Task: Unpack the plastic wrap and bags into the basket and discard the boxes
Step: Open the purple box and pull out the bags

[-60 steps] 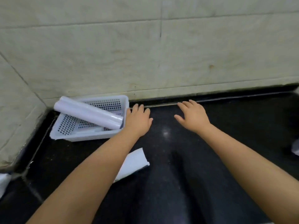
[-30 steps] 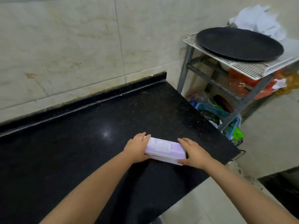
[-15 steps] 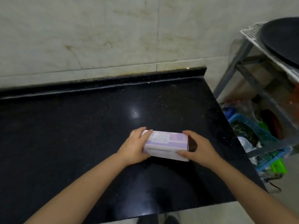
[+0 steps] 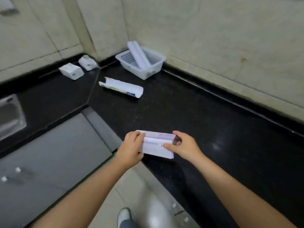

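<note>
I am standing at the inner corner of an L-shaped black stone counter (image 4: 189, 112), glossy and faintly speckled, which is running along pale marbled wall tiles (image 4: 213, 38) on two sides. I am holding a purple and white box (image 4: 158, 143) near the counter's front edge, with my left hand (image 4: 130, 149) wrapping its left end and my right hand (image 4: 184, 146) gripping its right end, thumb lying across the printed face and fingers curling around the open end. A white perforated basket (image 4: 156, 60) is sitting far back in the corner against the wall, and two white rolls of plastic wrap (image 4: 139, 55) are leaning in it, their upper ends sticking out over the rim. Between the basket and me, an opened white box (image 4: 121, 87) is lying on its side on the stone. Two smaller white cartons (image 4: 71, 71) are resting near the wall on the left run of counter, close together. A steel sink (image 4: 9, 116) is showing at the far left edge. Below the counter, grey cabinet fronts (image 4: 49, 153) are facing me, and my shoe (image 4: 124, 215) is standing on the light floor.
</note>
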{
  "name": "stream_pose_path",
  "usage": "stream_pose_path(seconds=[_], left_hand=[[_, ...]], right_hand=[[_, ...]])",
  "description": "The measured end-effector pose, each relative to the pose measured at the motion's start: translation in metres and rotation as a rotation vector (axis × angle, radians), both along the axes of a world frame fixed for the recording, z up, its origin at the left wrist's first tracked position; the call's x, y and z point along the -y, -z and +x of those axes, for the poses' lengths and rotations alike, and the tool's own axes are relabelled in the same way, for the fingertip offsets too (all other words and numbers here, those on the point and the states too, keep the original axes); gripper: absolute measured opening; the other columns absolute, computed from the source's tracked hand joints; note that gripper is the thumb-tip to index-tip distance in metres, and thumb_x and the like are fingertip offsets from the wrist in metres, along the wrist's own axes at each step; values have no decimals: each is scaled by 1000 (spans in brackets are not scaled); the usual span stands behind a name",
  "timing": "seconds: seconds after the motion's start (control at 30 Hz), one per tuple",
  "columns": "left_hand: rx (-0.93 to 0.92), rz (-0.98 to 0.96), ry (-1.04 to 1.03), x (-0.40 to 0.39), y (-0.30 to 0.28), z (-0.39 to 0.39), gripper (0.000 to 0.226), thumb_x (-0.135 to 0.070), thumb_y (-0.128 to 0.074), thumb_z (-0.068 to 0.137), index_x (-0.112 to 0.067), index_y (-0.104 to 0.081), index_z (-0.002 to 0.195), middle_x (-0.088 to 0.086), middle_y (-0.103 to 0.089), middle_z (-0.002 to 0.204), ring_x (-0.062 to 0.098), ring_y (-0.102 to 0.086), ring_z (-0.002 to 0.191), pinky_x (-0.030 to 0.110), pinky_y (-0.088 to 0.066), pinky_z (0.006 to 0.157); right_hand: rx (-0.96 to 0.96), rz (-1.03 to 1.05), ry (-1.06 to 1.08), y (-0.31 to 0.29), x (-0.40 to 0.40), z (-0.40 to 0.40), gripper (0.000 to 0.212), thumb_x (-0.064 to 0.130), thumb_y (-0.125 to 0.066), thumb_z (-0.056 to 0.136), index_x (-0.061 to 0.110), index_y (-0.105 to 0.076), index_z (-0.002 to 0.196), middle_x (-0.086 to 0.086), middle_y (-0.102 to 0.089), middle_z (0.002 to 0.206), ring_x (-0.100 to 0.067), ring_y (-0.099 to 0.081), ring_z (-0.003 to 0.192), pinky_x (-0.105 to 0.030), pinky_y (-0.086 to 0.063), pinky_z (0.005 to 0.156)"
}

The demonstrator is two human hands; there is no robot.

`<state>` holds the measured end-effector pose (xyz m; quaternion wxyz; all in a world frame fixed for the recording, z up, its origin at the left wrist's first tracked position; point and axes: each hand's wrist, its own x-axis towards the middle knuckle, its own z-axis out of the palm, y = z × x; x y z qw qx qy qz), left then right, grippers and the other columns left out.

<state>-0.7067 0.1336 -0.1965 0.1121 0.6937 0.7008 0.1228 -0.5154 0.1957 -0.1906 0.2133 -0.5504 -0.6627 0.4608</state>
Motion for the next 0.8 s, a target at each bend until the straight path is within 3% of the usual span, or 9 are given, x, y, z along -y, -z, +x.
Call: stream_pose_path(seconds=[0.2,0.43,0.5,0.63,0.8], left_hand=[[-2,-63,-117,4,-8,-136,65,-15,-60,78,-9,-36,137,15,-34,143,30,-30,133,31,-30,110],[-23,18,-138,-31,-29,-291,66,-8,-64,76,-3,-39,136,24,-27,147,37,-25,137,41,-33,110],[-34,9,-112,-46,-26,-322,66,-13,-64,78,-7,-37,138,20,-27,148,34,-25,137,38,-34,108],[-104,-53,8,-95,-15,-352,66,-21,-57,84,-15,-26,143,11,-22,150,24,-20,139,33,-42,100],[-77,-124,87,-166,-1,-360,66,-17,-54,85,-12,-24,143,9,-18,153,21,-14,142,35,-40,106]], right_hand=[[-73,-26,-136,-1,-19,-133,67,23,-77,72,7,-49,131,-1,-53,98,-6,-50,73,-20,-40,77],[-146,-22,-134,-16,-66,-289,62,20,-75,74,7,-50,129,12,-49,71,-3,-49,67,-18,-40,72],[-133,-14,-127,-14,-78,-313,63,20,-76,73,8,-50,130,9,-49,67,-5,-49,67,-14,-41,68],[-98,-25,-32,-3,-105,-332,63,20,-77,73,8,-51,128,8,-50,66,-9,-50,69,-20,-40,74],[-69,-48,62,8,-158,-340,62,22,-76,73,6,-52,127,3,-57,76,-10,-52,71,-19,-42,75]])
